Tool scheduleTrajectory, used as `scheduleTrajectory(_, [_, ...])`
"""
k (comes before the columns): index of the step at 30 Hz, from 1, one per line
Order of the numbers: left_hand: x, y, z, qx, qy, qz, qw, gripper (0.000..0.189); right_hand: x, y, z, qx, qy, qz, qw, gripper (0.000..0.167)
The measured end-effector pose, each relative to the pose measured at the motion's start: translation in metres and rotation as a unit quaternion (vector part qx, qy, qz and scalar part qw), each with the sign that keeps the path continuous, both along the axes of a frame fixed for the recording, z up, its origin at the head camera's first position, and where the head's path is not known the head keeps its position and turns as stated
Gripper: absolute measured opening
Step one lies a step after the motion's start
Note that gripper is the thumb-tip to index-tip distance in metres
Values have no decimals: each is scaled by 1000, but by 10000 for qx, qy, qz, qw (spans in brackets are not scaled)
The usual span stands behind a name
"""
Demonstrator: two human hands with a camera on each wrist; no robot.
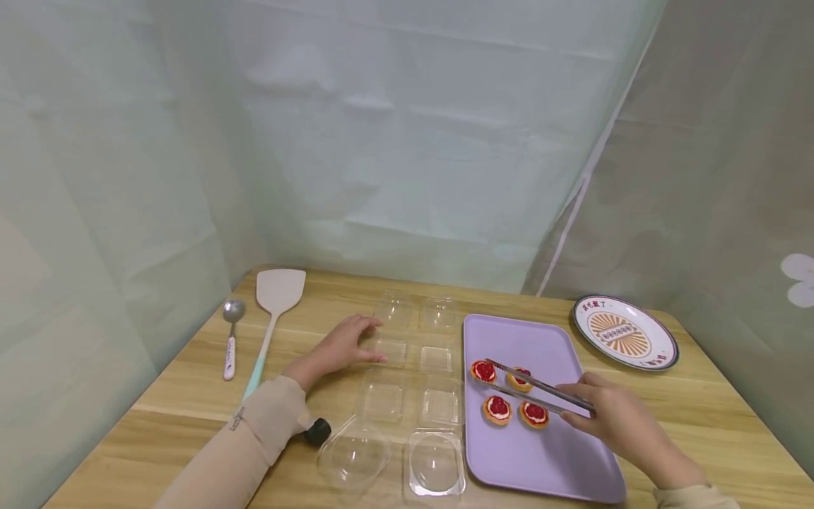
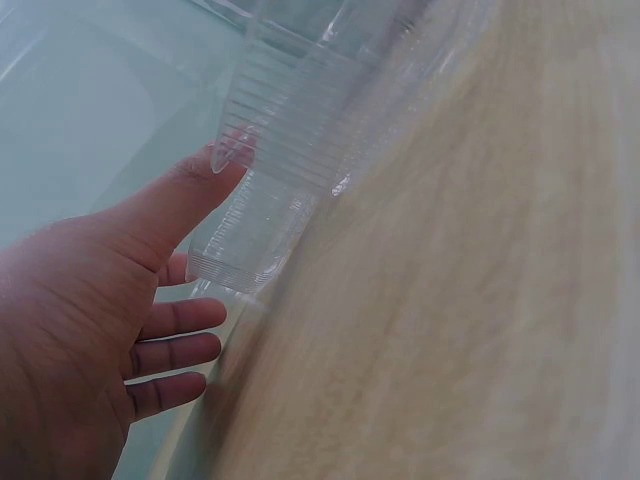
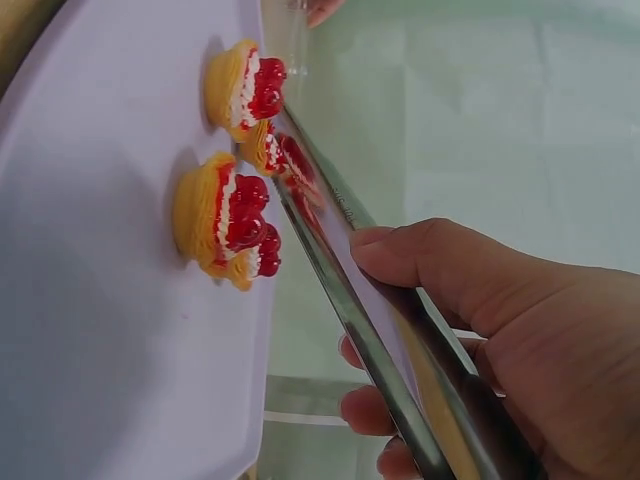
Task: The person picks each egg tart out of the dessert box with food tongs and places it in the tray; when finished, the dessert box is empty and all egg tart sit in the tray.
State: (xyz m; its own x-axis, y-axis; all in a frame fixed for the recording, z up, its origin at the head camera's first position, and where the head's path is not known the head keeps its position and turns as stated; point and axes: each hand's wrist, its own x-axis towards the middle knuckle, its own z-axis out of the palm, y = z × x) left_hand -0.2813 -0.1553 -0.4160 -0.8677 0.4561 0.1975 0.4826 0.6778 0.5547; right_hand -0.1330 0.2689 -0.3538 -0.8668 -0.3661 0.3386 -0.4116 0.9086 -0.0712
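Note:
My right hand holds metal tongs, their tips spread at the far-left fruit tart on a lilac tray. Whether the tips touch that tart is hard to tell. Three more red-topped tarts, one of them a front tart, sit close by on the tray. Left of it, my left hand is beside clear plastic containers with loosely spread fingers. In the left wrist view the thumb tip shows through the plastic edge of one container; no grip on it is visible.
Further clear containers with lids stand in front, such as a square one. A black knob-like object is by the left forearm. At left lie a spatula and a spoon; a patterned plate is at back right.

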Motion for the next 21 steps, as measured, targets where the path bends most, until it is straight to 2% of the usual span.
scheduleTrajectory(6, [-1,0,0,-30,-4,21,10000,74,-1,-1,-2,39,-15,-39,10000,32])
scheduleTrajectory(12, [-1,0,0,-28,-39,30,10000,75,1,1,-7,-14,-187,-286,9994,34])
scheduleTrajectory(21, [-2,-1,-3,19,-39,4,10000,74,10,10,-25,-743,138,-421,9963,34])
